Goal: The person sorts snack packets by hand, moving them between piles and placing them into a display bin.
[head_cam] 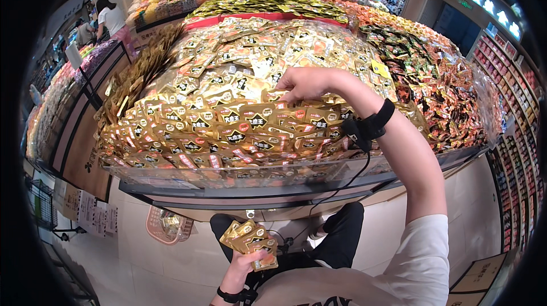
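My left hand (248, 259) is low in the view, in front of my body, closed on a fanned stack of gold snack packets (252, 240). Over the big display bin, my right hand (301, 84) reaches down with bent fingers to the top of the upright rows of gold packets (256, 120). Its fingertips touch or lie just behind a packet there; whether they grip it is hidden. Behind that hand, more gold packets (239, 50) lie flat in a loose, sloping heap. A black strap with a small device is on each wrist, and a cable hangs from the right one.
A clear plastic guard (256, 175) edges the bin's front. A pink basket (169, 225) with packets stands on the floor at left, near a wire cart (42, 203). Dark and orange packets (427, 92) fill the right side. Cartons (478, 274) are at lower right. People stand beyond the bins.
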{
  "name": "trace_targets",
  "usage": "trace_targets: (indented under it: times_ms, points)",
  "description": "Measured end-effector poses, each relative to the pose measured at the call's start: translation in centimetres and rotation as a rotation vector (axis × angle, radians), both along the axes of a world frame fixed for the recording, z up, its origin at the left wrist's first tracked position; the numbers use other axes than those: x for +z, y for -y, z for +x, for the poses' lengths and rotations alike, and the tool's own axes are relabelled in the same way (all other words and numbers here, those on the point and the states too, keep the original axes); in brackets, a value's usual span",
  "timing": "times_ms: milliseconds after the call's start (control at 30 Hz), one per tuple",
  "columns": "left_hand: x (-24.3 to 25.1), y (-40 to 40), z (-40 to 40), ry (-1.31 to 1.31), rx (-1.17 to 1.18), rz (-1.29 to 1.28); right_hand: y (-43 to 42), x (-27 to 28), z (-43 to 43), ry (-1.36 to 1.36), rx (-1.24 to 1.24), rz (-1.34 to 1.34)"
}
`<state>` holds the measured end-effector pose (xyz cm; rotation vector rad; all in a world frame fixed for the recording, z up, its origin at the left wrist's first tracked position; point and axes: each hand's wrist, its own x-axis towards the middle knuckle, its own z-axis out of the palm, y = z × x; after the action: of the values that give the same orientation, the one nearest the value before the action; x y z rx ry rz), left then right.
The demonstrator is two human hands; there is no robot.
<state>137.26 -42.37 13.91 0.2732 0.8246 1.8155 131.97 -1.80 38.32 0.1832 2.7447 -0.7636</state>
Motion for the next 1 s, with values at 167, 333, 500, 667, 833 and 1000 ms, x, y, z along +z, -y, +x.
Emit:
trace_targets:
  times_ms: [167,333,500,667,833,1000]
  points:
    - [0.3,0.0,0.1,-0.057,0.022,-0.075,1.0,3.1,3.2,-0.28,-0.116,0.248]
    - [1.4,0.0,0.6,0.007,0.027,-0.073,7.6,5.3,10.9,-0.798,0.045,0.286]
    - [1.3,-1.7,1.8,0.122,-0.045,-0.098,15.7,-1.2,19.6,-0.402,0.254,-0.085]
    - [-0.7,-4.7,3.4,-0.024,-0.237,-0.129,19.1,-14.8,21.9,-0.311,-0.269,-0.496]
    - [-0.5,-6.3,5.4,-0.028,-0.199,-0.077,18.6,-21.2,23.5,-0.378,-0.462,-0.623]
    - [-1.2,-6.2,6.7,0.111,-0.178,-0.148,18.3,-22.4,24.7,-0.408,-0.597,-0.668]
